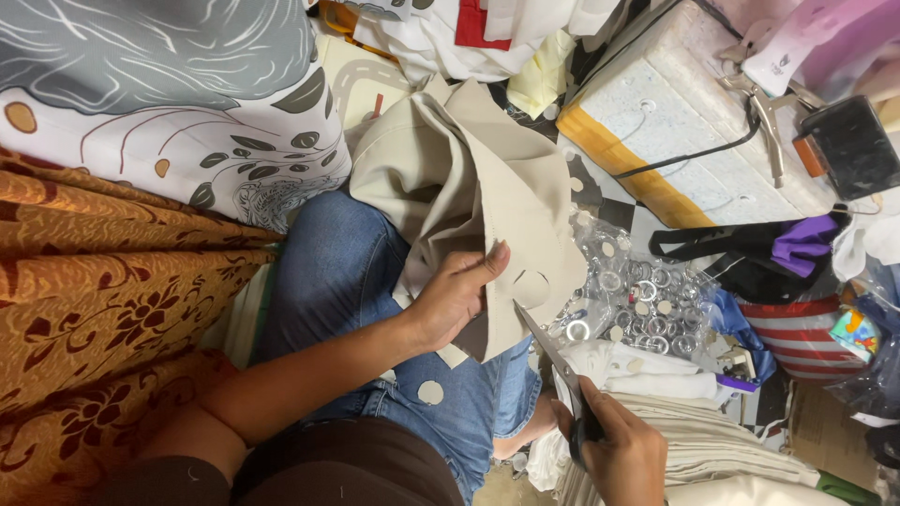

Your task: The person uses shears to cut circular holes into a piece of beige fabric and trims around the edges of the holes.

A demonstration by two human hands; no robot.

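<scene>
Nearest to the lens, down at the bottom right: right hand [625, 450] clenched around the dark handles of scissors [553, 361], blades closed or nearly closed, tips pointing up and left toward a round hole cut in beige fabric [469, 178]. Far to the left of both hands: orange cloth with dark flower pattern [103, 281], and above it a white and grey printed cloth with leaves [178, 103]. Nearer, under the forearm: blue jeans [347, 272] on the lap, with a small round beige cutout [430, 392] lying on the denim just below the left hand. Left hand [457, 295] grasping the folded edge of the beige fabric, thumb on top and pressing the cloth just beside the hole; fabric rising up from this hand in folds. Right of the left hand, just past the hole: clear plastic bag of metal eyelet rings [647, 300], near the scissor tips but not touching. Above it: white foam block with yellow side [675, 122], metal pliers [769, 117] lying on it. Beside the right hand: stack of folded cream cloth [712, 440]. Far right: red and white striped container [802, 337].
</scene>
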